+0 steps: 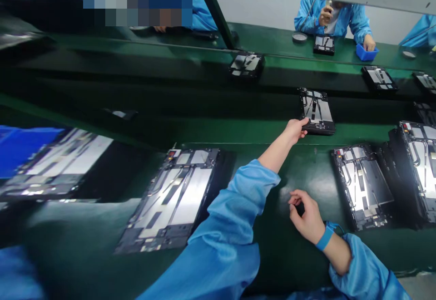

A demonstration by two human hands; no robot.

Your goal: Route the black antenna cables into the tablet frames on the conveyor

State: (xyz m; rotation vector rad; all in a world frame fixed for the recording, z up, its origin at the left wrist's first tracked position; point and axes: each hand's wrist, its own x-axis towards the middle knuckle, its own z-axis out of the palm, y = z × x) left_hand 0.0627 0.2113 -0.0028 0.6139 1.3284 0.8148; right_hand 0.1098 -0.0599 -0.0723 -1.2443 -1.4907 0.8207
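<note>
My left hand [295,130] reaches far forward, its fingers and thumb closed on the near left corner of an opened tablet [318,109]. That tablet shows silver plates and black ribbon cables, and seems to lie across the edge of the dark belt. Nearer to me, my right hand [306,216] is by the green bench top, fingers loosely curled with a gap to the thumb and nothing in them. It wears a blue wrist strap [326,236]. Another opened tablet [361,186] is to its right, and a stack of tablets [420,168] stands beyond that.
A tablet pile [173,195] sits left of my arm. Further left are a blurred tablet [68,164] and a blue bin [23,150]. On the dark belt [190,105] lie more tablets [379,80]. Across it, a person in blue sleeves touches a small blue tray [367,54].
</note>
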